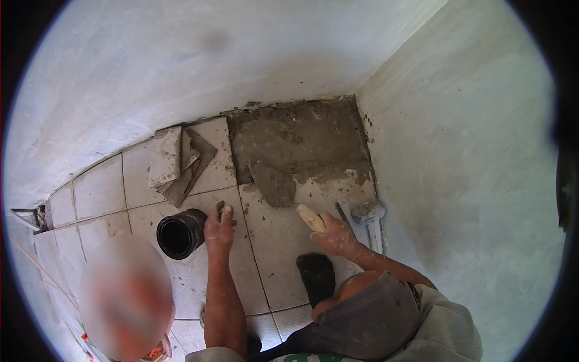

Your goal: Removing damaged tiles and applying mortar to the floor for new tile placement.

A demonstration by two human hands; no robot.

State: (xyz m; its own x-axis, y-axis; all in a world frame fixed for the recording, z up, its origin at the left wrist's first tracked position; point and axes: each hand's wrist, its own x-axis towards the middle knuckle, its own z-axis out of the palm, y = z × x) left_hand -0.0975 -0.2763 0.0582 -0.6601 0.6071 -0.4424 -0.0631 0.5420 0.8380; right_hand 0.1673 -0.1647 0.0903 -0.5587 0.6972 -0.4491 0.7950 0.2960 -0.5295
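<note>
1. The right hand [336, 236] was clamped on a pale wooden handle [310, 218]; the left hand [219, 232], fingers apart, was beside a black cylindrical can [194, 226];
2. spreading the wet grey mortar bed [307, 142] ahead seemed under way; levelling it called for light strokes;
3. the handle's far end was indistinct; the can's inside was too dark.

Pale grey sleeve [449, 320], dark footwear [316, 274]

Worn on the head, the left camera of a side-by-side pair looks steeply down from close above the person's left hand [219, 232] and right hand [336, 235], facing a room corner [386, 63] across the tiled floor [274, 241], its wide fisheye view bending the walls [181, 60] toward a dark round rim [18, 60], the forearms [224, 301] entering from the lower part
</note>
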